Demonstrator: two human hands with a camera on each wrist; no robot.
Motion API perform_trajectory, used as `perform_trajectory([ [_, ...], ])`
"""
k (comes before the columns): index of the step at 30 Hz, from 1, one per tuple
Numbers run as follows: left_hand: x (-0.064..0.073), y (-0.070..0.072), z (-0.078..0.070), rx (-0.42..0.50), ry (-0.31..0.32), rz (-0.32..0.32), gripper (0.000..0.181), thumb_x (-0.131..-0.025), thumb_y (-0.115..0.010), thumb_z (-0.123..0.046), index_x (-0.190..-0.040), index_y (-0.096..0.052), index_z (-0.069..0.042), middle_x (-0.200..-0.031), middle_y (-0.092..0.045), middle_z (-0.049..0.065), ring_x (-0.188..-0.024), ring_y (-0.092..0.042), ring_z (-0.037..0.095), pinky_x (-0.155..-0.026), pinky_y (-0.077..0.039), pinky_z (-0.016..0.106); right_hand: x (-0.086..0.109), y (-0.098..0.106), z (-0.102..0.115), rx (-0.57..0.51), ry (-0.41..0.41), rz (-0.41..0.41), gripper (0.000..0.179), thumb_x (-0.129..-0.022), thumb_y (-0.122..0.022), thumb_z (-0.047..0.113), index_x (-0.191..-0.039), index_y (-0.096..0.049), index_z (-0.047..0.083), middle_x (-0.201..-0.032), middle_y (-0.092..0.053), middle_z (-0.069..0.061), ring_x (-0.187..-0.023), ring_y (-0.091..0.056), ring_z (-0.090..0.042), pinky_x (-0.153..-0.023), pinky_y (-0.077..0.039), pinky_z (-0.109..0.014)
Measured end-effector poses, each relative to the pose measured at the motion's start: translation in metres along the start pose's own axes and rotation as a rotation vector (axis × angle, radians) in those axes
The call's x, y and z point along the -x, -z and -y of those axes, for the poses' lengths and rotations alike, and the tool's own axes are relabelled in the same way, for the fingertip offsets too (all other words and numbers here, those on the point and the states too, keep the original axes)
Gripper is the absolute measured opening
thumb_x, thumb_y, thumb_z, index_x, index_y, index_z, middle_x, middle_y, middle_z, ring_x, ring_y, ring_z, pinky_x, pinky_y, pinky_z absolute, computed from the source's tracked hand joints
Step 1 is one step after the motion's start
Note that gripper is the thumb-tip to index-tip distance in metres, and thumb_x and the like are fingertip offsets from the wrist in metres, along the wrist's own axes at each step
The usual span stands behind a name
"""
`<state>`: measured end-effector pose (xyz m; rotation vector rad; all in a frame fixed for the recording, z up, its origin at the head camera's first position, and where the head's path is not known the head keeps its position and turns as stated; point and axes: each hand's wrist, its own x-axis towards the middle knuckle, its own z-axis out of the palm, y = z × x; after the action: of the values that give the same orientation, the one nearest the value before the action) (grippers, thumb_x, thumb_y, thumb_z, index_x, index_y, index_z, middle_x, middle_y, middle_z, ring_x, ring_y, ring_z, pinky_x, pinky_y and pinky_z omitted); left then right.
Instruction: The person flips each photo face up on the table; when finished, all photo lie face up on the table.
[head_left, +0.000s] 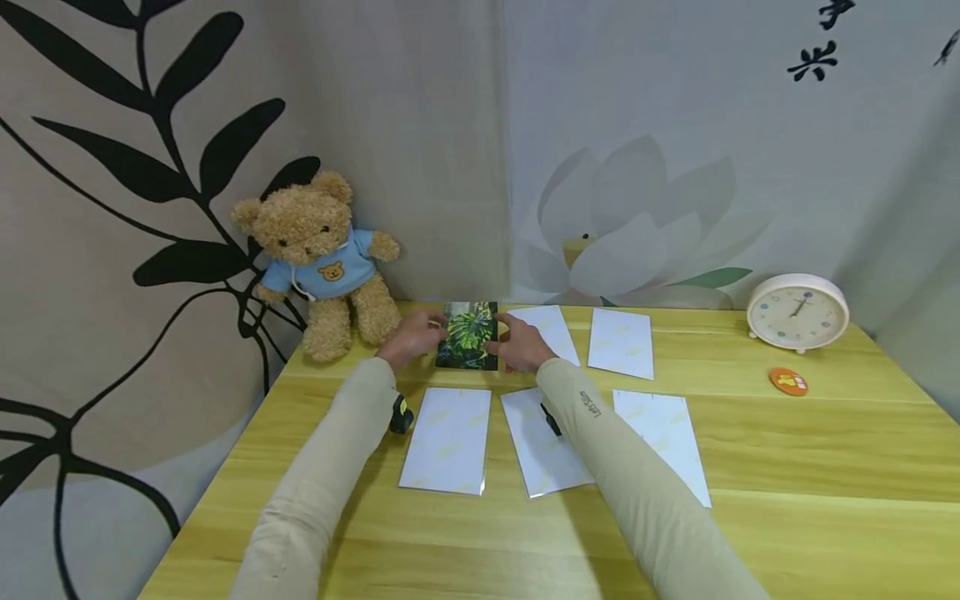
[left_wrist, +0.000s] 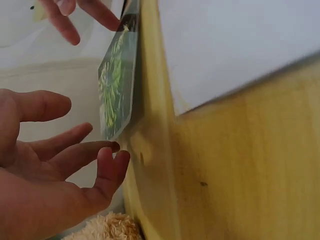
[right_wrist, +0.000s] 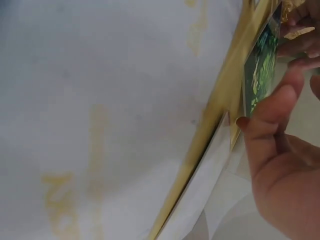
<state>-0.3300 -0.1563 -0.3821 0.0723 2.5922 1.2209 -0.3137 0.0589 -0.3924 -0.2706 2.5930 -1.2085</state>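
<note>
A picture card [head_left: 468, 333] with green leaves on a dark ground lies face up at the back of the wooden table. My left hand [head_left: 414, 337] is at its left edge, fingers spread and loosely bent. In the left wrist view, the fingertips of this hand [left_wrist: 65, 165] come close to the card's near corner; contact is hard to tell. On the card's other side is my right hand [head_left: 522, 343], its fingertips at the right edge. The right wrist view shows a bent finger of that hand [right_wrist: 280, 130] against the card's edge [right_wrist: 260, 75].
White card backs lie around: two at the back right [head_left: 551, 329], [head_left: 621, 343], three in front [head_left: 448, 440], [head_left: 536, 450], [head_left: 660, 425]. A teddy bear [head_left: 322, 258] sits at the left. To the right are a white clock [head_left: 798, 312] and an orange disc [head_left: 788, 382].
</note>
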Motion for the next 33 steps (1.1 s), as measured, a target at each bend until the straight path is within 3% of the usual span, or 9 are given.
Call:
perform_trajectory([
  [4,-0.0013,-0.0011,0.0016,-0.092,0.016,0.009,0.048,-0.103,-0.051,-0.022,-0.149,-0.047,-0.007,-0.151,-0.049,0.018,-0.134,-0.052,0.035,-0.105,-0.047,0.049,-0.0004,-0.0005,0.0001,0.023,-0.004,0.013,0.072,-0.100,-0.062,0.031,-0.161,-0.025,0.015,-0.137,-0.061,-0.020,-0.060,-0.064,-0.019,-0.062,-0.055,-0.029],
  [10,-0.0027,-0.0011,0.0042,-0.141,0.021,0.046,0.050,-0.104,-0.049,-0.025,-0.151,-0.043,-0.008,-0.154,-0.045,0.018,-0.138,-0.049,0.036,-0.110,-0.044,0.052,-0.0002,-0.0027,0.0001,0.027,-0.004,0.032,0.074,-0.101,-0.060,0.030,-0.162,-0.021,0.015,-0.132,-0.063,-0.019,-0.056,-0.063,-0.018,-0.060,-0.056,-0.030],
  [14,-0.0036,-0.0015,0.0041,-0.182,0.021,0.065,0.052,-0.104,-0.047,-0.026,-0.153,-0.041,-0.007,-0.156,-0.044,0.018,-0.140,-0.047,0.037,-0.112,-0.043,0.053,-0.0020,-0.0055,0.0005,0.069,-0.008,0.038,0.075,-0.102,-0.059,0.029,-0.162,-0.017,0.015,-0.103,-0.070,-0.015,-0.051,-0.061,-0.018,-0.057,-0.056,-0.029],
  [17,-0.0040,-0.0015,0.0028,-0.188,0.028,0.080,0.054,-0.105,-0.046,-0.027,-0.154,-0.038,-0.007,-0.157,-0.042,0.017,-0.141,-0.045,0.037,-0.113,-0.042,0.054,-0.0039,-0.0075,0.0014,0.109,0.000,0.037,0.076,-0.102,-0.059,0.029,-0.163,-0.015,0.015,-0.077,-0.066,-0.009,-0.048,-0.061,-0.017,-0.055,-0.056,-0.029],
  [21,-0.0035,-0.0010,0.0010,-0.180,0.028,0.080,0.055,-0.105,-0.046,-0.027,-0.155,-0.036,-0.005,-0.158,-0.040,0.018,-0.142,-0.044,0.038,-0.114,-0.041,0.055,-0.0047,-0.0087,0.0028,0.118,0.014,0.035,0.077,-0.102,-0.059,0.028,-0.163,-0.014,0.015,-0.064,-0.060,-0.004,-0.047,-0.060,-0.017,-0.053,-0.055,-0.029],
  [29,-0.0044,-0.0033,0.0009,-0.154,0.059,0.083,0.058,-0.106,-0.047,-0.029,-0.158,-0.031,-0.008,-0.163,-0.034,0.015,-0.146,-0.039,0.038,-0.117,-0.037,0.056,-0.0016,-0.0069,0.0032,0.107,-0.002,0.049,0.080,-0.102,-0.059,0.030,-0.163,-0.011,0.016,-0.073,-0.066,-0.011,-0.050,-0.064,-0.020,-0.055,-0.056,-0.030],
  [31,-0.0043,-0.0045,-0.0003,-0.153,0.059,0.079,0.058,-0.106,-0.046,-0.028,-0.158,-0.031,-0.007,-0.163,-0.033,0.015,-0.147,-0.038,0.038,-0.117,-0.037,0.056,-0.0001,-0.0041,0.0034,0.104,-0.003,0.050,0.080,-0.102,-0.059,0.030,-0.163,-0.010,0.017,-0.084,-0.070,-0.016,-0.052,-0.065,-0.020,-0.056,-0.057,-0.030],
  [33,-0.0033,-0.0063,-0.0029,-0.164,0.047,0.063,0.058,-0.105,-0.046,-0.027,-0.157,-0.032,-0.005,-0.163,-0.033,0.017,-0.147,-0.037,0.039,-0.117,-0.037,0.056,0.0024,0.0003,0.0041,0.097,0.000,0.050,0.080,-0.102,-0.059,0.030,-0.163,-0.010,0.018,-0.107,-0.071,-0.021,-0.053,-0.066,-0.021,-0.057,-0.058,-0.031],
])
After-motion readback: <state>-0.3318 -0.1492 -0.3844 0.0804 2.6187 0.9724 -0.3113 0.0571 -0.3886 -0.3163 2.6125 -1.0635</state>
